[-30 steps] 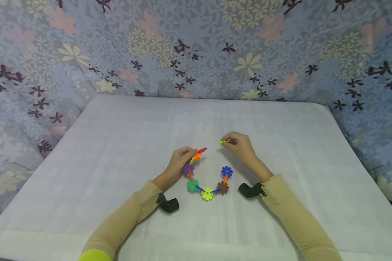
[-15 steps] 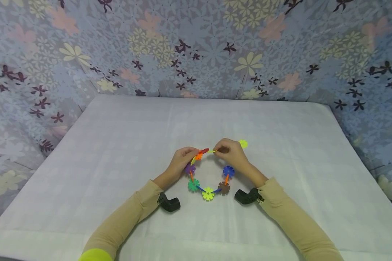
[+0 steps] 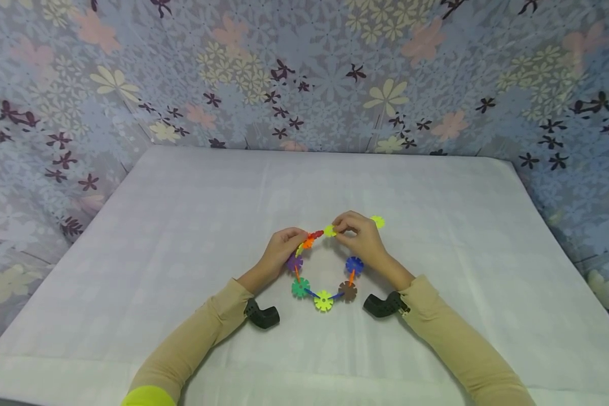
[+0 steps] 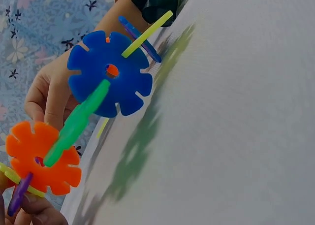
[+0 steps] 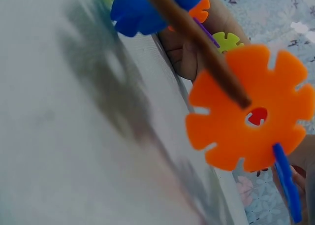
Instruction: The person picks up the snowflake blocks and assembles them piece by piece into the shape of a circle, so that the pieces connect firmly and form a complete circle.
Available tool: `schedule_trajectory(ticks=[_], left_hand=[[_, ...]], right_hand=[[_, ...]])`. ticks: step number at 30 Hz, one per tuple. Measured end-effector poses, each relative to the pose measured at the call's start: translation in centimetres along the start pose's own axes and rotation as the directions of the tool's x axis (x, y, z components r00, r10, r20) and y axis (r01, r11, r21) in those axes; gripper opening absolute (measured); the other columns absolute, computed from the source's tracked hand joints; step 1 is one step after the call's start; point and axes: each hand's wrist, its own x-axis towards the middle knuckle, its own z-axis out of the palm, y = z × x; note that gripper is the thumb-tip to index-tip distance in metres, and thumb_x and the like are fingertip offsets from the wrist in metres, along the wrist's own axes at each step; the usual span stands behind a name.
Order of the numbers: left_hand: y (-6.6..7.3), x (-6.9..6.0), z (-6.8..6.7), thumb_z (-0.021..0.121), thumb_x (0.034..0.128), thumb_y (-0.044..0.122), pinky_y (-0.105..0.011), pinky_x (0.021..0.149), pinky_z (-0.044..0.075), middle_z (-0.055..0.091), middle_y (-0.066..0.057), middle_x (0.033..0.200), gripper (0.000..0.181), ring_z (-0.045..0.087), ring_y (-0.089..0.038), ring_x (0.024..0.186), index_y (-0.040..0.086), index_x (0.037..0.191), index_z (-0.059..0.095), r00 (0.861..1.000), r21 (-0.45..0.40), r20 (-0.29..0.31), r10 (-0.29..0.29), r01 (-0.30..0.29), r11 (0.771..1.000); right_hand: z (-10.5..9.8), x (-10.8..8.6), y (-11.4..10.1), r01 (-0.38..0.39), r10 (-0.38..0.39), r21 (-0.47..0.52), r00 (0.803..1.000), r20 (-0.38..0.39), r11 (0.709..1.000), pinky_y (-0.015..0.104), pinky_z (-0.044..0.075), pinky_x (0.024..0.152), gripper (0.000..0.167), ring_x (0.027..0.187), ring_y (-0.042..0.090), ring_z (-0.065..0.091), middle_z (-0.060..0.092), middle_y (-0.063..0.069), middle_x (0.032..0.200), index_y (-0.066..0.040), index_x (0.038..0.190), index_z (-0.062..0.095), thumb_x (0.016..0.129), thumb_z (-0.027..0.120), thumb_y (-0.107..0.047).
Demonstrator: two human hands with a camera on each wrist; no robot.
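Observation:
A curved chain of coloured slotted plastic discs, interlocking snowflake pieces, stands above and on the white table. My left hand point(image 3: 282, 248) pinches its left end near an orange disc point(image 3: 308, 242) and a red disc point(image 3: 317, 234). Between the right thumb and fingers of my right hand point(image 3: 360, 234) is a yellow-green disc point(image 3: 329, 230), beside the red one; whether they touch, I cannot tell. The chain runs down through a purple disc point(image 3: 295, 263), a green disc point(image 3: 300, 287) and a brown disc point(image 3: 347, 291) to a blue disc point(image 3: 354, 265). In the left wrist view, an orange disc point(image 4: 61, 173) hangs near my left fingers.
Another yellow-green disc point(image 3: 378, 221) shows just behind my right hand. Black wrist cameras, left camera point(image 3: 263, 314) and right camera point(image 3: 384, 305), jut out from the sleeves. A white cloth point(image 3: 132, 265) covers the table, and a flowered curtain point(image 3: 304, 73) stands behind it.
My right hand has come left and slightly down toward the red disc, uncovering the yellow-green disc behind it. Its held disc has since turned to show more of its face. My left hand barely moves.

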Motion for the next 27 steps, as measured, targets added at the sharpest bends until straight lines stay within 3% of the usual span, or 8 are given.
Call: schedule_trajectory(ticks=[4,8,12,19,24,27], left_hand=[[-0.1,0.0,0.0,0.055,0.0892,0.012,-0.018,0.051,0.037,0.058,0.001,0.068,0.024,0.044,-0.006,0.053,-0.011,0.092,0.059,1.000,-0.005,0.006,0.008,-0.008,1.000],[-0.1,0.0,0.0,0.054,0.0896,0.012,-0.018,0.046,0.034,0.055,0.001,0.065,0.023,0.041,-0.005,0.048,-0.010,0.090,0.059,1.000,-0.009,0.015,0.025,-0.025,1.000],[-0.2,-0.1,0.0,0.053,0.0898,0.011,-0.018,0.048,0.033,0.054,0.001,0.063,0.021,0.040,-0.006,0.050,-0.009,0.088,0.059,0.999,0.012,0.018,0.041,-0.041,0.999],[0.0,0.0,0.0,0.053,0.0901,0.009,-0.018,0.050,0.034,0.054,0.002,0.065,0.020,0.041,-0.005,0.053,-0.011,0.090,0.057,1.000,0.004,0.020,0.021,-0.021,1.000],[0.4,-0.1,-0.1,0.053,0.0895,0.006,-0.020,0.048,0.031,0.050,0.002,0.061,0.020,0.036,-0.007,0.049,-0.014,0.092,0.056,0.998,-0.010,0.052,0.021,-0.020,1.000],[0.6,-0.3,-0.2,0.054,0.0887,0.003,-0.021,0.048,0.031,0.050,0.001,0.061,0.019,0.035,-0.008,0.049,-0.015,0.092,0.055,0.998,-0.022,0.058,0.027,-0.026,0.999]], right_hand=[[0.0,0.1,0.0,-0.041,0.041,0.019,0.999,0.002,0.999,0.035,0.048,0.070,0.013,0.077,0.031,0.056,0.058,0.023,0.089,0.008,0.072,0.058,0.071,0.059,0.021],[0.0,0.1,-0.2,-0.175,0.172,0.132,0.984,0.039,0.976,0.033,0.047,0.074,0.009,0.083,0.033,0.055,0.057,0.025,0.096,0.012,0.078,0.059,0.073,0.059,0.020],[0.0,0.0,0.1,-0.302,0.287,0.238,0.953,0.097,0.923,0.033,0.046,0.077,0.011,0.088,0.033,0.055,0.056,0.025,0.099,0.014,0.084,0.060,0.074,0.062,0.017],[0.3,-0.5,2.8,-0.501,0.477,0.304,0.865,0.153,0.811,0.029,0.045,0.079,0.016,0.091,0.019,0.057,0.058,0.014,0.104,0.007,0.089,0.062,0.077,0.069,-0.002],[0.4,-0.7,3.3,-0.569,0.578,0.392,0.809,0.106,0.723,0.030,0.048,0.071,0.013,0.079,0.018,0.060,0.061,0.009,0.088,0.004,0.085,0.056,0.078,0.067,0.001],[0.4,-0.7,3.3,-0.573,0.596,0.447,0.796,0.107,0.687,0.030,0.049,0.067,0.015,0.070,0.019,0.060,0.061,0.007,0.078,0.002,0.085,0.051,0.078,0.064,0.004]])
